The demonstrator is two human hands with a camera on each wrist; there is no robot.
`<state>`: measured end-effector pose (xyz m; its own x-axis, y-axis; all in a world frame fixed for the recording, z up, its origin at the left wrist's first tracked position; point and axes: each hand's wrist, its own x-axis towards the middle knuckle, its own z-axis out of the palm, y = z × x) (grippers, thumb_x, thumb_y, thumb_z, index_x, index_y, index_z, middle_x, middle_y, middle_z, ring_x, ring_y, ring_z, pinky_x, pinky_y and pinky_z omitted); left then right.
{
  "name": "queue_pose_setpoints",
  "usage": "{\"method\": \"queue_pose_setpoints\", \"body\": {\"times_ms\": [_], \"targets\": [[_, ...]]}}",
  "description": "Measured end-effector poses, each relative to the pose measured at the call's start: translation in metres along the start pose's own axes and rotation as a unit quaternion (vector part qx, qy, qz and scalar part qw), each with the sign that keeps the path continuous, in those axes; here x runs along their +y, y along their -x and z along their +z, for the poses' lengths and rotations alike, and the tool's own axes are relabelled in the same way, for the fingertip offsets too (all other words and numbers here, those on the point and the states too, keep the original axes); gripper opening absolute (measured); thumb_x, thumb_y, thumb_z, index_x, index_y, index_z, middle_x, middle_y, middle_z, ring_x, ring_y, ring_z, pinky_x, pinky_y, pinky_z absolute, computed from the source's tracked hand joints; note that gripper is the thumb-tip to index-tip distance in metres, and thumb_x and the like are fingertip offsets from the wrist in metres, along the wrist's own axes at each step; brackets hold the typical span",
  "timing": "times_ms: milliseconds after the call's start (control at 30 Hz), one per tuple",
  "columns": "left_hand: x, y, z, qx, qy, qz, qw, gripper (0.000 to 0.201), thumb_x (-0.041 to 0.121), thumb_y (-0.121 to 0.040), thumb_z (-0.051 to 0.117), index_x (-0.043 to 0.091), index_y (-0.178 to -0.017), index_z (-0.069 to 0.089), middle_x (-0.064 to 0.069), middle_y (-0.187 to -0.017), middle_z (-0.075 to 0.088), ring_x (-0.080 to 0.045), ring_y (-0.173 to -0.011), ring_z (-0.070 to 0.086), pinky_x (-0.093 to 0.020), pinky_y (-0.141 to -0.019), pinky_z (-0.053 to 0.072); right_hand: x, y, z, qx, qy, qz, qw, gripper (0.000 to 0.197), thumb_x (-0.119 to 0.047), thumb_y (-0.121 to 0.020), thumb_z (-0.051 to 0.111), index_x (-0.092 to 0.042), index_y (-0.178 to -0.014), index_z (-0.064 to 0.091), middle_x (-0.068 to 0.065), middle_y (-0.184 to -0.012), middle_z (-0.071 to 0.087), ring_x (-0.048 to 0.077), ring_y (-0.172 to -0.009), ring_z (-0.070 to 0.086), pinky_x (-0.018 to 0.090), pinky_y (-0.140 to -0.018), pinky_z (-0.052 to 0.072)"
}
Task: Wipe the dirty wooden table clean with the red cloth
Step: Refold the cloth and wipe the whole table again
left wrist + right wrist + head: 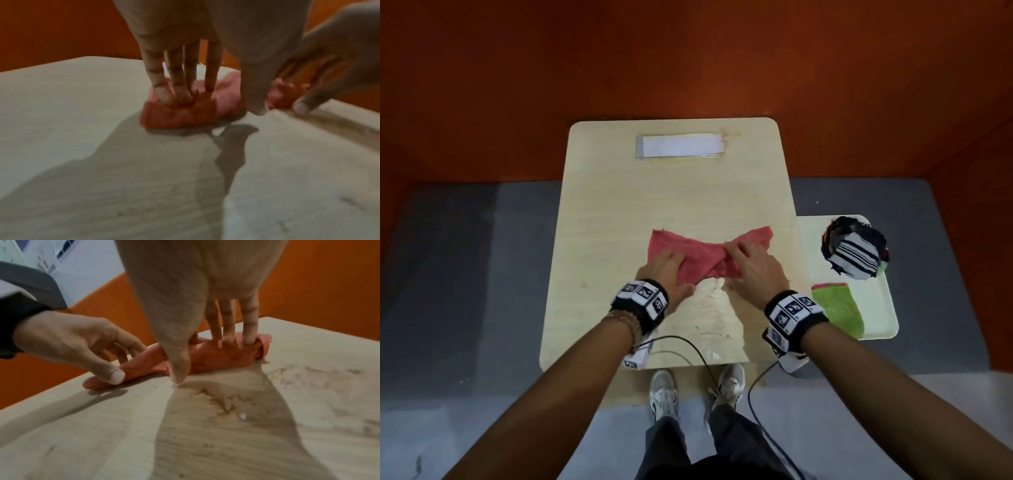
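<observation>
Head view shows both my forearms reaching forward over the near edge of the wooden table (619, 192), each wrist wearing a black band with printed markers. My left hand (667, 270) lies palm down on the left half of the red cloth (695, 253), and my right hand (751, 270) lies on its right half, both hands close together. The cloth is bunched in its middle and sits near the center of the table, a little toward the right edge. In the left wrist view my left fingers (164, 94) are almost straight and pressed together into a fold of the cloth, and the thumb points down to the table beside it. In the right wrist view my right fingers (249, 331) are straight, slightly apart, with the tips pushed into the cloth, and the thumb tip touches the wood at its near edge. Wet, dirty smears (222, 400) lie on the table between the cloth and the near edge. Beside the right edge a white tray (883, 329) carries folded cloths.
</observation>
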<state>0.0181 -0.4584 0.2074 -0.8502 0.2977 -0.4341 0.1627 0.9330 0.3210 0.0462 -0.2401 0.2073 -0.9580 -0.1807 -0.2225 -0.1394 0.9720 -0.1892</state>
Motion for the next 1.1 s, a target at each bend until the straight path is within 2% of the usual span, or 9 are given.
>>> {"method": "queue_pose_setpoints", "body": {"times_ms": [100, 200, 367, 467, 567, 667, 833, 967, 1100], "targets": [[0.011, -0.006, 0.007, 0.008, -0.049, -0.004, 0.999, 0.055, 0.037, -0.085, 0.063, 0.027, -0.135, 0.040, -0.001, -0.132, 0.048, -0.028, -0.109, 0.058, -0.041, -0.085, 0.053, -0.003, -0.014, 0.005, 0.024, 0.052, 0.034, 0.998, 0.031, -0.021, -0.088, 0.061, -0.016, -0.118, 0.062, 0.010, -0.119, 0.058, 0.031, -0.105, 0.051, 0.042, -0.079, 0.044], [0.019, -0.012, -0.004, 0.061, 0.020, -0.027, 0.998, 0.036, 0.018, -0.091, 0.051, 0.025, -0.127, 0.053, -0.005, -0.120, 0.063, -0.031, -0.099, 0.063, -0.039, -0.084, 0.054, -0.007, -0.016, -0.002, 0.099, -0.119, 0.075, 0.985, 0.021, -0.016, -0.088, 0.057, -0.014, -0.107, 0.064, 0.009, -0.112, 0.058, 0.029, -0.098, 0.055, 0.037, -0.078, 0.045], [0.045, -0.011, -0.020, 0.080, 0.343, -0.003, 0.936, 0.025, 0.004, -0.088, 0.053, 0.016, -0.105, 0.066, -0.008, -0.091, 0.070, -0.030, -0.090, 0.067, -0.032, -0.084, 0.054, -0.033, -0.006, -0.023, 0.100, -0.546, 0.114, 0.824, 0.029, -0.025, -0.095, 0.056, -0.024, -0.124, 0.063, -0.003, -0.118, 0.067, 0.016, -0.109, 0.062, 0.038, -0.099, 0.049], [0.066, -0.003, -0.026, 0.021, 0.460, 0.038, 0.887, 0.024, -0.003, -0.089, 0.054, 0.012, -0.104, 0.065, -0.011, -0.092, 0.069, -0.022, -0.082, 0.066, -0.030, -0.077, 0.055, -0.036, 0.001, -0.034, 0.072, -0.684, 0.091, 0.720, 0.039, -0.031, -0.096, 0.061, -0.021, -0.133, 0.057, 0.007, -0.124, 0.065, 0.024, -0.111, 0.065, 0.041, -0.089, 0.056], [0.075, 0.007, -0.038, -0.043, 0.499, 0.082, 0.862, 0.026, -0.011, -0.089, 0.056, -0.003, -0.112, 0.063, -0.008, -0.097, 0.069, 0.001, -0.080, 0.065, -0.014, -0.077, 0.051, -0.014, 0.004, -0.047, 0.092, -0.638, 0.102, 0.758, 0.033, -0.014, -0.090, 0.068, -0.015, -0.123, 0.064, 0.006, -0.114, 0.070, 0.018, -0.103, 0.067, 0.035, -0.088, 0.054], [0.062, 0.004, -0.047, -0.042, 0.530, 0.044, 0.846, 0.029, -0.005, -0.088, 0.061, 0.006, -0.114, 0.067, -0.008, -0.105, 0.072, -0.019, -0.090, 0.072, -0.031, -0.088, 0.057, 0.029, 0.000, -0.066, 0.087, -0.598, 0.114, 0.789, 0.035, -0.001, -0.086, 0.068, -0.013, -0.119, 0.069, 0.002, -0.117, 0.069, 0.015, -0.108, 0.064, 0.036, -0.096, 0.053], [0.006, -0.026, -0.059, 0.062, 0.238, -0.070, 0.967, 0.025, 0.023, -0.089, 0.066, 0.019, -0.113, 0.071, -0.006, -0.113, 0.071, -0.020, -0.104, 0.067, -0.025, -0.091, 0.051, 0.100, -0.025, -0.099, 0.155, -0.304, 0.109, 0.933, 0.049, -0.008, -0.083, 0.064, -0.036, -0.123, 0.065, -0.008, -0.115, 0.071, 0.012, -0.099, 0.064, 0.009, -0.088, 0.047], [-0.025, -0.047, -0.061, -0.041, -0.011, -0.125, 0.991, 0.054, 0.040, -0.093, 0.054, 0.027, -0.143, 0.042, -0.011, -0.148, 0.040, -0.034, -0.133, 0.041, -0.038, -0.106, 0.040, 0.112, -0.053, -0.074, 0.022, -0.119, 0.022, 0.992, 0.049, -0.025, -0.081, 0.062, -0.038, -0.128, 0.059, 0.001, -0.119, 0.067, 0.027, -0.108, 0.061, 0.038, -0.090, 0.053], [-0.031, -0.052, -0.047, -0.160, -0.125, -0.117, 0.972, 0.068, 0.047, -0.094, 0.046, 0.026, -0.151, 0.018, -0.018, -0.152, 0.017, -0.043, -0.133, 0.033, -0.048, -0.106, 0.039, 0.107, -0.064, -0.023, -0.134, -0.023, -0.015, 0.991, 0.063, -0.047, -0.093, 0.052, -0.027, -0.150, 0.033, 0.013, -0.155, 0.027, 0.036, -0.141, 0.024, 0.054, -0.111, 0.028]]}}
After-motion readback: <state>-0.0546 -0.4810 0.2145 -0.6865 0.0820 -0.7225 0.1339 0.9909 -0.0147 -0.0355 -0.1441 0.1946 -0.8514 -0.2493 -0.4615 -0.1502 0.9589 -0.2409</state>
